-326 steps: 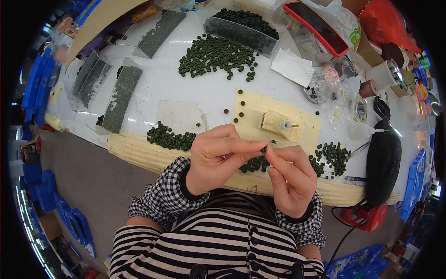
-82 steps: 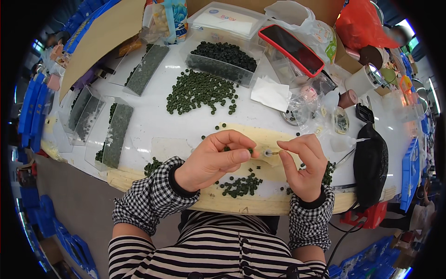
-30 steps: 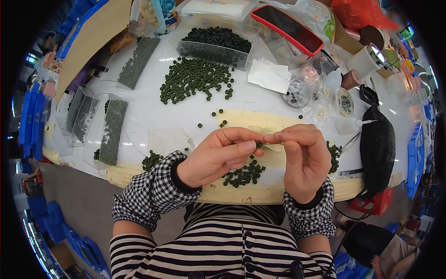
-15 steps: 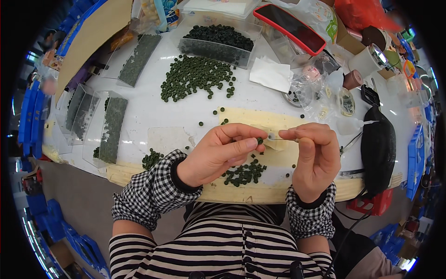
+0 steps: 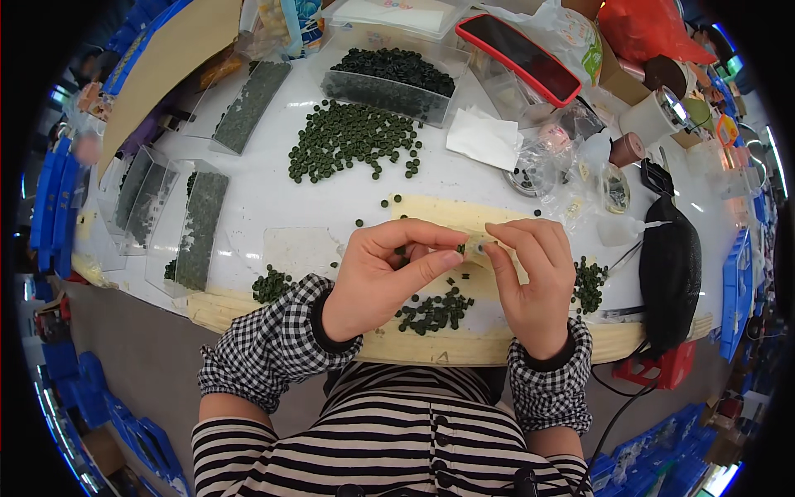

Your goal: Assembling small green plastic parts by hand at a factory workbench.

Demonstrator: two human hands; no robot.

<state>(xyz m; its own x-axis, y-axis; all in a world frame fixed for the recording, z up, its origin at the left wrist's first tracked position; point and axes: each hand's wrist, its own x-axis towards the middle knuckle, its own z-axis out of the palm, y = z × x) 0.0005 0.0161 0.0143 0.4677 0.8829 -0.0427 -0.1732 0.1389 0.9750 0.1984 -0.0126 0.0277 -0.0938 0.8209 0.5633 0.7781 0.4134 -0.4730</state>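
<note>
My left hand (image 5: pixel 385 277) is closed in a pinch, with a small dark green round piece (image 5: pixel 460 248) between thumb and forefinger. Just right of it, my right hand (image 5: pixel 534 282) has its thumb and fingertips drawn together; what they hold is too small to make out. Behind the fingertips lies a yellow sheet (image 5: pixel 435 209) on the table. A loose heap of small dark green pieces (image 5: pixel 435 313) lies just below the hands. Other small heaps sit left of my left wrist (image 5: pixel 271 285) and right of my right hand (image 5: pixel 590 283).
A larger spread of green pieces (image 5: pixel 356 141) lies farther back, before a clear bin of dark pieces (image 5: pixel 389 79). Clear trays (image 5: pixel 200 232) stand at left. A red-cased phone (image 5: pixel 520 60), white tissue (image 5: pixel 483 137), plastic bags and a black pouch (image 5: pixel 669 277) are at right.
My right hand has shifted a little left, closer to the left hand, uncovering the heap at right. The thin metal rod at its fingertips no longer shows. The left hand stays almost in place.
</note>
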